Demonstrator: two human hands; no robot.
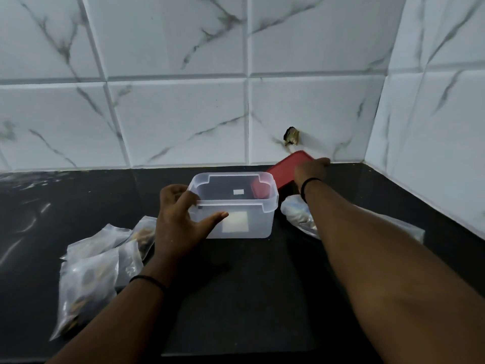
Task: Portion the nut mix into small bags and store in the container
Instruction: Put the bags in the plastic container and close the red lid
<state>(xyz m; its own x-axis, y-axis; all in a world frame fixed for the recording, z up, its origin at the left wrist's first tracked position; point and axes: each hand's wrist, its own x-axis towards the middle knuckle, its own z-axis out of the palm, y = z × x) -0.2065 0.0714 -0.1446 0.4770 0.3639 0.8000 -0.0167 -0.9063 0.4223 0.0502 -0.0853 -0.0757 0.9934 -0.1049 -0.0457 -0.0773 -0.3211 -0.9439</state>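
Translucent plastic container (233,206): light, stiff, slippery; I am steadying its near wall, left hand (178,219) grip apart. Right hand (311,170) is clamping red lid (288,166).

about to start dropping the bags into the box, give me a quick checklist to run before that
1. Lid off: ok. The red lid is tilted behind the clear container, under the right hand.
2. Container empty: ok. Only its base and a small label show through.
3. Container steadied: ok. The left hand rests on its near left corner, thumb along the front wall.
4. Filled bags within reach: ok. The small bags lie left of the container.
5. Bags sealed: cannot tell, too blurred.
6. Large bag on the right emptied: cannot tell, arm covers it.
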